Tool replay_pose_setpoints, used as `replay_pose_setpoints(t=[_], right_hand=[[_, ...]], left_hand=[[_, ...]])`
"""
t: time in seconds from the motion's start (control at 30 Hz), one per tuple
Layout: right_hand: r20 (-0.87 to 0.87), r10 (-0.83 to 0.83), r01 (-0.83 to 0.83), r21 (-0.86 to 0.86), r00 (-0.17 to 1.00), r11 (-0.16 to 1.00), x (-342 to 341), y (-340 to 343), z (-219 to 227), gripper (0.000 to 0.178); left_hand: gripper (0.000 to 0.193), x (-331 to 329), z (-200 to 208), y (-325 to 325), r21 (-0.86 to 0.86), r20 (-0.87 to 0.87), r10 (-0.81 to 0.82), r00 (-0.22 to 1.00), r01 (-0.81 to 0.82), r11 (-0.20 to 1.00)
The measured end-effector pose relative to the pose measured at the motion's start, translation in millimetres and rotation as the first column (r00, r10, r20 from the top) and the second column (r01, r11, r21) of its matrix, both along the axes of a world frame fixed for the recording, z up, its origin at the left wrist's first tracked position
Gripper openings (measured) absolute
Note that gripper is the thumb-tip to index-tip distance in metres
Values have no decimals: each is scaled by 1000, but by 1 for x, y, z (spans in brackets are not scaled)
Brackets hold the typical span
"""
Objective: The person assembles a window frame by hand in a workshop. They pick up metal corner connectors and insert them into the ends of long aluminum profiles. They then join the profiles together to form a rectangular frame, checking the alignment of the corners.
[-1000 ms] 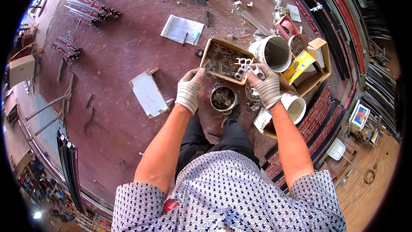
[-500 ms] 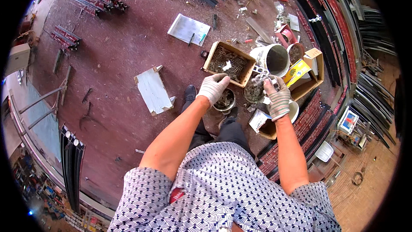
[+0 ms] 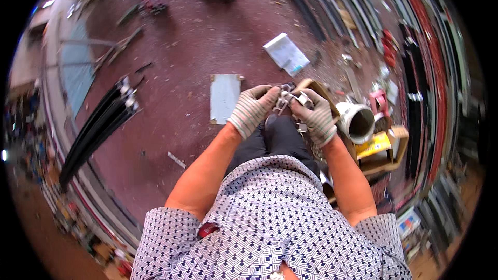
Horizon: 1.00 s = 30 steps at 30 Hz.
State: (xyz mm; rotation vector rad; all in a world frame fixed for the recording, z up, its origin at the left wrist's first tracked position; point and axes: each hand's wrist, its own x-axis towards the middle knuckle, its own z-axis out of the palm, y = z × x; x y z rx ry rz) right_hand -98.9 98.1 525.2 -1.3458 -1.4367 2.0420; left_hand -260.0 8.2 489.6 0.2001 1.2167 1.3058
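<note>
Both my hands wear pale striped work gloves and are brought together in front of my legs. My left hand is closed in a pinch at the near side of some small silver metal fittings. Round more of these pieces, my right hand is closed too, with bits showing between thumb and fingers. The fittings look like angular brackets; blur hides their exact shape. Behind my right hand a cardboard box is partly covered.
Right of my hands stand a white bucket and a carton with a yellow box. A pale board and papers lie on the reddish floor. Dark profiles stand at left; long bars line the right.
My view has turned toward the left, so the floor things shift and tilt. My hands have drawn together, and my left hand, empty before, now grips the metal pieces.
</note>
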Motion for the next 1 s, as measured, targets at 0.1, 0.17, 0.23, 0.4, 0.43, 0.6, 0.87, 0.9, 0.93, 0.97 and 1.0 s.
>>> replay_pose_setpoints(t=[0.1,0.17,0.23,0.4,0.43,0.6,0.87,0.9,0.93,0.97,1.0], right_hand=[[-31,123,-123,13,992,992,-29,2,5,18],[-40,183,-181,59,982,982,-45,6,4,18],[-99,202,-201,19,974,979,-60,11,-9,16],[-100,424,-420,54,900,906,-98,14,-5,18],[-91,471,-472,18,877,882,-103,14,0,21],[-84,560,-552,101,825,828,-127,11,10,21],[-106,712,-696,154,695,702,-155,-28,24,32],[-132,740,-719,175,660,672,-158,-35,23,34],[-139,772,-754,165,621,636,-160,-39,26,35],[-146,800,-786,154,582,599,-163,-43,29,36],[-181,843,-813,224,507,538,-164,-48,28,43]], left_hand=[[25,-13,20,-14,-51,11,183,983,-182,982],[20,-16,24,-21,-93,-72,335,939,-341,935],[21,-20,25,-27,-140,-196,455,869,-484,864],[25,-18,25,-40,-148,-328,591,737,-658,738],[25,-15,27,-39,-153,-358,602,714,-681,716],[27,-12,26,-42,-26,-450,740,501,-835,550],[27,-21,54,-58,42,-680,689,253,-924,380],[27,-24,51,-66,23,-693,676,252,-928,371],[27,-27,49,-76,5,-706,662,254,-932,363],[27,-30,47,-85,-14,-718,646,257,-934,357],[28,-32,48,-93,-16,-679,687,257,-941,337]])
